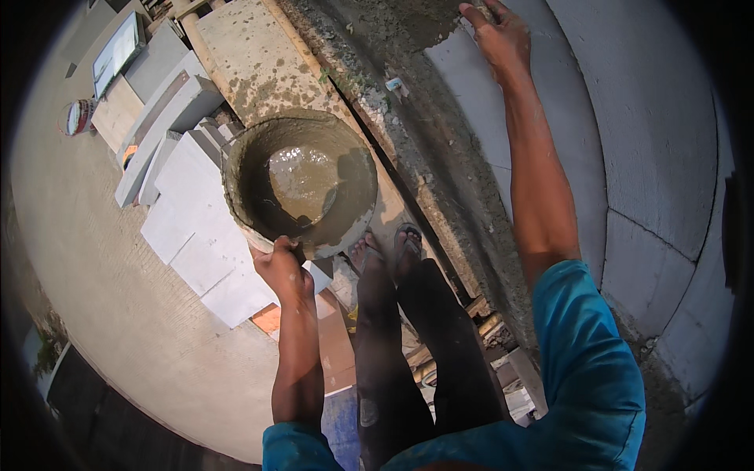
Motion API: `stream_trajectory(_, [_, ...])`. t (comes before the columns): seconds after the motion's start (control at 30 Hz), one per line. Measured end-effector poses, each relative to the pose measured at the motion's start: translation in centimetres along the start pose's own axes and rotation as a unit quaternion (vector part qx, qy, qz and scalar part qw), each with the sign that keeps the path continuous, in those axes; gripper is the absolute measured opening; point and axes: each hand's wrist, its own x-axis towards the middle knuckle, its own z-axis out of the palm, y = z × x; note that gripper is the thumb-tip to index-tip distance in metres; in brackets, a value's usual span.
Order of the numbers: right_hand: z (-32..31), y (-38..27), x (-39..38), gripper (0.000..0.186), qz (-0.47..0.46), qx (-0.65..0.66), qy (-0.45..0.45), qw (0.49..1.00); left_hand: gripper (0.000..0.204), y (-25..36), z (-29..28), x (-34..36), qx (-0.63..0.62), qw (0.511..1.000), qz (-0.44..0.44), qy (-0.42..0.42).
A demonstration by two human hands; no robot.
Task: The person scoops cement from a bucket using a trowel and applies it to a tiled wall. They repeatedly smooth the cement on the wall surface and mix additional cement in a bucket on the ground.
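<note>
My left hand [284,273] is closed on the near rim of a round bucket [357,206], thumb over the edge. The bucket is caked with grey mortar, and wet, shiny mortar [302,180] lies in its bottom. At the upper right, my right hand [501,35] reaches out along the pale block wall [550,86]. Its fingers are curled round something small that I cannot make out. Beside those fingers, a dark patch of wet mortar [420,22] spreads over the wall's face.
My sandalled feet [385,245] stand on a mortar-spattered plank [251,59], with a dark gap along its right side. Pale blocks [196,228] are stacked below at the left, on a concrete floor [102,259]. Farther off are a small bucket [77,117] and a framed pane [118,53].
</note>
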Motion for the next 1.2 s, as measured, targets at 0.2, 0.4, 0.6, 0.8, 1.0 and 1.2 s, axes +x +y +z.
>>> stream_trajectory(0.2, [-10.9,-7.7,-11.7,0.043,0.025,-0.101,-0.191,0.976,0.065,0.3,2.3,-2.7,-0.07,0.995,-0.002,-0.066])
stream_trajectory(0.4, [-8.4,-6.5,-21.2,0.036,-0.004,-0.289,-0.449,0.845,0.045,-0.7,4.1,-5.2,0.06,0.994,0.04,-0.084])
stream_trajectory(0.6, [-3.8,-1.2,-23.6,0.031,-0.178,-0.299,-0.255,0.902,0.037,-2.6,4.2,-7.2,0.118,0.974,0.13,-0.142])
stream_trajectory(0.8, [-6.1,1.3,-26.5,0.032,-0.202,-0.271,-0.172,0.925,0.048,-0.6,5.7,-7.4,0.032,0.995,0.01,-0.097])
stream_trajectory(1.0, [-7.2,0.0,-26.2,0.033,-0.194,-0.17,-0.188,0.948,0.056,-5.2,3.3,-5.2,0.006,0.999,-0.018,-0.048])
stream_trajectory(1.2, [-3.7,12.0,-18.1,0.051,0.161,0.096,-0.361,0.914,0.06,-7.7,1.8,-6.1,0.101,0.991,-0.091,-0.002])
